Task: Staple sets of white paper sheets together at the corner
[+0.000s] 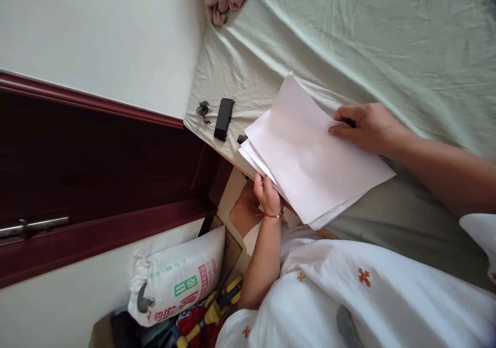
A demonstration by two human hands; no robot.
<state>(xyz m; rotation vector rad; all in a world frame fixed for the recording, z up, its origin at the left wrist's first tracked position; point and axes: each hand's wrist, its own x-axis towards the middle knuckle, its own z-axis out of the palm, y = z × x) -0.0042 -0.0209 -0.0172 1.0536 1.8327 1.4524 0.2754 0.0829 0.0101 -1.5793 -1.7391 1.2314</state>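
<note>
Beside a dark red door [96, 154], a white sack [170, 270] with red and green print lies below keys [203, 109] and a black phone [223, 119] on a pale green sheet [356, 43]. A left hand [268, 197], red cord [270, 215] at the wrist, has its grip closed on the edge of white papers [302, 151] stacked over the sheet. Right hand [366, 125], thumb on the papers' far side; whether its grip pinches them cannot be told.
</note>
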